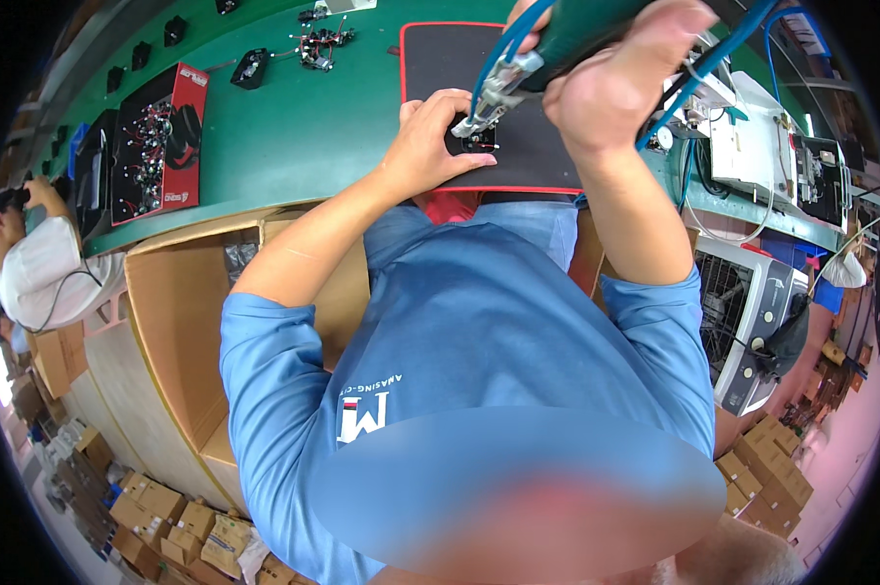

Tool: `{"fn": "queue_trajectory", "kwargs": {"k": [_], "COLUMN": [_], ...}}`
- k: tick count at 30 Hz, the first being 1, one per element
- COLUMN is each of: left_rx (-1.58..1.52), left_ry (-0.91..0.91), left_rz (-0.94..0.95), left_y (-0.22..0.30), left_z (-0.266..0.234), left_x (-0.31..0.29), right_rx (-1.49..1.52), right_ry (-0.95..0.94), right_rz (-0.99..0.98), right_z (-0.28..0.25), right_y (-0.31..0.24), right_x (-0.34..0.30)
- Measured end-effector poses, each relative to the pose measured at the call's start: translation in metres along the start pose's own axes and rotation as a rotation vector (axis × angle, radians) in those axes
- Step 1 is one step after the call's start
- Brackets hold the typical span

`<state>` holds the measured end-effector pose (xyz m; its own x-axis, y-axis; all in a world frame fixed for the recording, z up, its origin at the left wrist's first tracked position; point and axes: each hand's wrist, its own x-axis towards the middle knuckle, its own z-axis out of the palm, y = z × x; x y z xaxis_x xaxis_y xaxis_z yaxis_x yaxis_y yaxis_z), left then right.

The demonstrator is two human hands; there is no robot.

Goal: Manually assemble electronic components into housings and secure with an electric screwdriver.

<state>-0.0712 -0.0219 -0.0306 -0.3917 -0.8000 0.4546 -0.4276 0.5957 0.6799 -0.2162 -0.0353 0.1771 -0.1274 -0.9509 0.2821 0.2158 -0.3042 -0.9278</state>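
My left hand (425,144) curls around a small black housing (480,143) with thin wires and steadies it on a black mat (442,60) with a red edge. Fingers of my right hand (606,97) wrap around the dark green body of a powered screwdriver (582,41), which leans over the mat. Its clear and metal nose (501,95) points down at the housing, close beside my left fingers; whether the tip touches cannot be made out. Blue tubes (499,60) run along the tool.
At the left of the green table (294,146) stands a red box (191,107) of wired parts. Another black housing (250,68) and a wire cluster (320,45) lie farther back. A white machine (747,146) stands right. An open carton (182,331) sits by my left arm.
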Motion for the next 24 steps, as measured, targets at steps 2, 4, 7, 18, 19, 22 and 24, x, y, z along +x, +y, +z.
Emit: {"fn": "queue_trajectory", "kwargs": {"k": [2, 4, 7, 18, 19, 22, 24], "left_rx": [0.036, 0.036, 0.035, -0.005, -0.005, 0.01, 0.026], "left_ry": [-0.026, -0.038, -0.054, -0.022, -0.026, -0.039, -0.048], "left_rz": [0.031, 0.025, 0.011, -0.002, 0.002, 0.018, 0.029], "left_y": [0.0, -0.002, -0.003, 0.0, 0.0, -0.002, -0.002], "left_z": [-0.001, 0.0, 0.0, 0.0, 0.0, 0.0, -0.001], "left_x": [0.002, 0.001, 0.0, 0.0, 0.0, 0.0, -0.001], "right_rx": [0.15, 0.29, 0.091, 0.226, 0.226, 0.179, 0.137], "right_ry": [-0.079, -0.083, -0.056, -0.024, -0.025, -0.072, -0.062], "right_rz": [-0.061, 0.046, -0.069, 0.012, 0.012, -0.125, -0.262], "right_z": [-0.012, -0.01, -0.014, -0.007, -0.008, -0.002, 0.002], "right_y": [0.03, 0.031, 0.051, 0.019, 0.017, -0.013, -0.02], "right_x": [-0.004, -0.01, -0.009, -0.003, 0.002, 0.01, 0.017]}}
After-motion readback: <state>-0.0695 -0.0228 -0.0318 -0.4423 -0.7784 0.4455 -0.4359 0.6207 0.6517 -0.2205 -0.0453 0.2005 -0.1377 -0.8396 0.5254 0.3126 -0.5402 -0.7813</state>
